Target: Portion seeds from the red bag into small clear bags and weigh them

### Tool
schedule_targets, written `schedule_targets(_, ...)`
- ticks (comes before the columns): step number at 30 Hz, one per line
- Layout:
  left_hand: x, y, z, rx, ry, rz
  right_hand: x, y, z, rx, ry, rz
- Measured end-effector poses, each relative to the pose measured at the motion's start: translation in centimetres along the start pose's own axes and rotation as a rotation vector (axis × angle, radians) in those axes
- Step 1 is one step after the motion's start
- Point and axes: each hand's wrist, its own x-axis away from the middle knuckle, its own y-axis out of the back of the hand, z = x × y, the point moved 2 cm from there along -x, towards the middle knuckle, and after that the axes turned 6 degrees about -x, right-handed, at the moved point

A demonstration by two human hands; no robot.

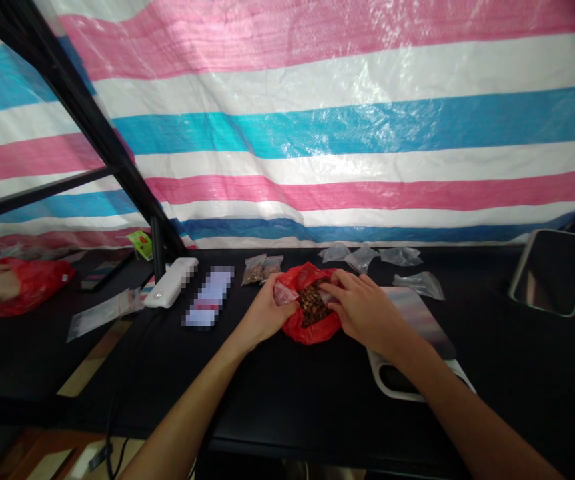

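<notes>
Left grip [263, 315]: pinching a small clear bag [285, 293].
Right grip [362, 308]: gathering the rim of a red plastic bag [312, 337], brown pieces [312, 305] showing between the hands, on the tabletop [287, 413].
Beyond: filled bags [262, 269] and empty clear bags [362, 259] lying.
Writing: blurring out on a card [208, 297].

From my feed, backdrop tarp [347, 133]: woven plastic, glossy, creased, bright sheen in patches. Upright frame [82, 113]: black, looks like painted metal, low sheen. Work surface [277, 413]: black, matt, smooth. Red bag [312, 337]: thin plastic, crinkled, shiny. Clear pouch [285, 293] at my left side: thin transparent plastic, glossy. Loose pouches [397, 256] behind: same plastic, wrinkled. White box [171, 283]: smooth plastic, soft gloss. Dark panel [553, 272]: glassy, reflective, pale rim. Brown piece low left [22, 453]: looks like wood, finish too dim for me to read.
</notes>
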Motion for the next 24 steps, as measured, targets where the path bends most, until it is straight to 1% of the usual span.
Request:
schedule_targets(2,-0.3,0.1,0.2,0.023,0.032,-0.062,0.1,-0.1,-0.1,-0.002,0.000,0.013)
schedule_targets(4,-0.5,0.3,0.3,0.052,0.056,-0.097,0.2,-0.2,-0.2,-0.001,-0.016,0.019)
schedule_targets(7,-0.4,0.2,0.3,0.092,0.093,-0.077,0.0,-0.6,0.1,-0.028,-0.054,0.016)
schedule_targets(11,-0.3,0.0,0.1,0.061,0.112,-0.066,-0.3,-1.1,0.6,-0.057,-0.101,-0.001)
schedule_targets(19,-0.2,-0.8,0.3,0.143,0.045,-0.109,-0.7,-2.2,1.0,-0.129,-0.140,-0.045)
schedule_targets(24,-0.3,-1.0,0.8,0.135,0.020,-0.181,-0.7,-2.5,0.9,-0.143,-0.070,-0.018)
